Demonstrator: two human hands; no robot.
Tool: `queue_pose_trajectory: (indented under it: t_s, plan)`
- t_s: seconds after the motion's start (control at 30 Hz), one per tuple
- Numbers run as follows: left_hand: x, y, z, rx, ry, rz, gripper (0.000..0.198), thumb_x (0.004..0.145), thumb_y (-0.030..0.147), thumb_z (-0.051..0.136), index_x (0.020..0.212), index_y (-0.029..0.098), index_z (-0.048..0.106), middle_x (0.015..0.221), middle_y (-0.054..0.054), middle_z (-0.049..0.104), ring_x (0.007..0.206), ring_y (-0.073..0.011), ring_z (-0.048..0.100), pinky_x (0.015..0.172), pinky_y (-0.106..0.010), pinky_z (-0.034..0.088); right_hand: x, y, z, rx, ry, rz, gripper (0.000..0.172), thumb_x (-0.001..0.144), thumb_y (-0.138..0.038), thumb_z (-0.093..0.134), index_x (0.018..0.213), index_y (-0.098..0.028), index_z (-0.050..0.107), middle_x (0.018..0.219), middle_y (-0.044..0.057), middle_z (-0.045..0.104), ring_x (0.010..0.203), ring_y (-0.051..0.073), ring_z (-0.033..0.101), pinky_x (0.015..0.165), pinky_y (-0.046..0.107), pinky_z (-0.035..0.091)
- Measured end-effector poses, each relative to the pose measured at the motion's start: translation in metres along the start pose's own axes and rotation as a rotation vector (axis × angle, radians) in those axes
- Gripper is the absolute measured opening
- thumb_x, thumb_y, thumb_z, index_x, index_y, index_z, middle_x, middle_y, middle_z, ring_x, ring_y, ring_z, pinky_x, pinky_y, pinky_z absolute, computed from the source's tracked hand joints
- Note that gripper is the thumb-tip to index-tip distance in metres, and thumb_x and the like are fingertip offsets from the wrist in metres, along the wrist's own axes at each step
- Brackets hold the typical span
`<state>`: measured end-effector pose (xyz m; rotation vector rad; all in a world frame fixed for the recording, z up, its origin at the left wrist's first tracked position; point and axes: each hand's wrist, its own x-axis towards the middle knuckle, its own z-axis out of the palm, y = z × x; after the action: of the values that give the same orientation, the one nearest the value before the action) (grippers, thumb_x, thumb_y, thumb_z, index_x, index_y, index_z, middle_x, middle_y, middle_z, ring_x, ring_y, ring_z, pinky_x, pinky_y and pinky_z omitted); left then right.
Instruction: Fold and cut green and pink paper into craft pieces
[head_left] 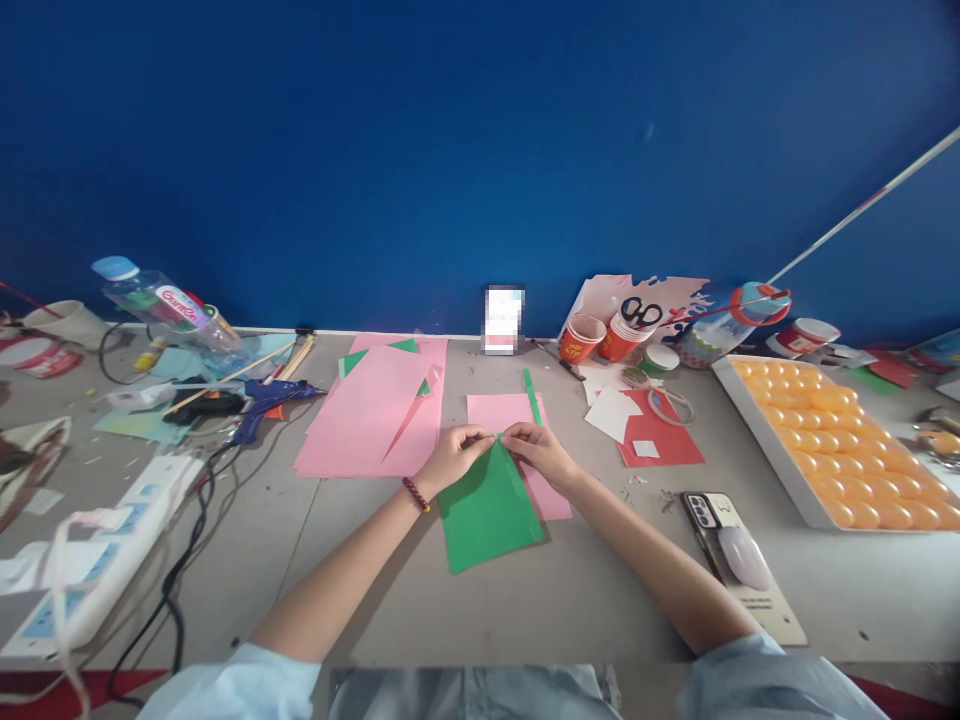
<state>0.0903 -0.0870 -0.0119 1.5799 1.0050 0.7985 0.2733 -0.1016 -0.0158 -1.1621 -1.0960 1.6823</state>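
Both hands meet at the top edge of a green paper sheet (pixel 491 510) in the middle of the table. My left hand (pixel 455 458) pinches that edge from the left, a beaded bracelet on its wrist. From the right, my right hand (pixel 541 455) pinches it close beside the left fingertips. Beneath the green sheet lies a pink sheet (pixel 495 408), partly covered by the right hand. A narrow green strip (pixel 531 395) crosses the pink sheet's top right part. Further left rest larger pink sheets (pixel 375 410) with green paper under them.
At left are a blue glue gun (pixel 262 400), a plastic bottle (pixel 169 300), black cables and a white power strip (pixel 112 550). To the right stand red paper cups (pixel 581 340) with scissors (pixel 640 313), red paper (pixel 667 430), a phone (pixel 780 615) and a tray of orange balls (pixel 806 490).
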Motion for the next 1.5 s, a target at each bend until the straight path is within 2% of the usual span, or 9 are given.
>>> queue_pose_trajectory:
  t_s: [0.17,0.3,0.43,0.57,0.73,1.03,1.3,1.5]
  plan:
    - [0.0002,0.0038,0.0002,-0.026,0.001,-0.015,0.028,0.083,0.041,0.056,0.075,0.015,0.062,0.067,0.000,0.054,0.064,-0.0131,0.047,0.060,-0.025,0.037,0.0008,-0.0031,-0.0022,-0.016,-0.047,0.032,0.035,0.068,-0.049,0.073,0.078,-0.017,0.064,0.062,-0.003,0.055,0.056,0.009,0.045,0.055,0.024,0.034]
    - [-0.0009,0.0071,-0.0001,-0.022,0.008,-0.035,0.028,0.083,0.042,0.055,0.074,0.015,0.060,0.066,0.001,0.054,0.064,-0.0132,0.047,0.060,-0.025,0.037,0.0014,-0.0046,-0.0032,-0.073,-0.030,0.065,0.037,0.064,-0.050,0.075,0.077,-0.017,0.062,0.059,-0.005,0.051,0.051,0.007,0.040,0.049,0.023,0.027]
    - [-0.0011,0.0070,-0.0022,-0.014,-0.020,-0.055,0.027,0.081,0.042,0.057,0.079,0.016,0.063,0.072,-0.001,0.060,0.069,-0.0151,0.053,0.063,-0.026,0.041,0.0013,-0.0036,-0.0033,-0.107,-0.020,0.053,0.038,0.064,-0.051,0.074,0.074,-0.018,0.060,0.057,-0.006,0.047,0.050,0.007,0.037,0.046,0.022,0.023]
    - [0.0001,0.0053,-0.0053,0.036,-0.054,-0.027,0.029,0.078,0.044,0.062,0.085,0.016,0.064,0.086,-0.004,0.065,0.082,-0.0196,0.058,0.073,-0.029,0.044,0.0010,-0.0021,-0.0036,-0.111,-0.019,0.017,0.038,0.063,-0.052,0.074,0.073,-0.018,0.060,0.059,-0.005,0.049,0.051,0.007,0.038,0.047,0.022,0.024]
    - [0.0014,0.0050,-0.0073,0.065,-0.126,0.006,0.034,0.083,0.047,0.056,0.071,0.015,0.061,0.068,-0.001,0.057,0.067,-0.0156,0.051,0.064,-0.026,0.040,0.0000,-0.0021,-0.0032,-0.083,-0.025,0.011,0.036,0.064,-0.050,0.075,0.073,-0.018,0.060,0.060,-0.005,0.051,0.052,0.007,0.040,0.049,0.023,0.027]
    - [0.0017,0.0051,-0.0067,0.068,-0.097,0.047,0.039,0.083,0.048,0.055,0.061,0.016,0.052,0.060,0.002,0.044,0.061,-0.0127,0.042,0.059,-0.025,0.035,0.0007,0.0010,-0.0043,-0.044,-0.020,0.005,0.034,0.064,-0.048,0.075,0.071,-0.018,0.062,0.059,-0.004,0.053,0.052,0.008,0.044,0.050,0.024,0.031]
    - [0.0021,0.0049,-0.0066,0.044,-0.086,0.050,0.036,0.082,0.046,0.056,0.061,0.017,0.052,0.060,0.002,0.047,0.061,-0.0131,0.045,0.060,-0.025,0.036,-0.0011,-0.0020,-0.0015,0.016,-0.006,0.024,0.030,0.064,-0.044,0.077,0.069,-0.018,0.062,0.062,-0.003,0.057,0.056,0.009,0.048,0.055,0.024,0.035]
    - [0.0014,0.0049,-0.0067,0.029,-0.085,0.040,0.031,0.082,0.041,0.058,0.066,0.016,0.056,0.064,0.001,0.052,0.064,-0.0135,0.048,0.063,-0.025,0.038,-0.0007,-0.0029,-0.0017,0.009,-0.019,0.031,0.032,0.064,-0.046,0.077,0.070,-0.018,0.061,0.059,-0.005,0.053,0.053,0.008,0.045,0.052,0.023,0.033]
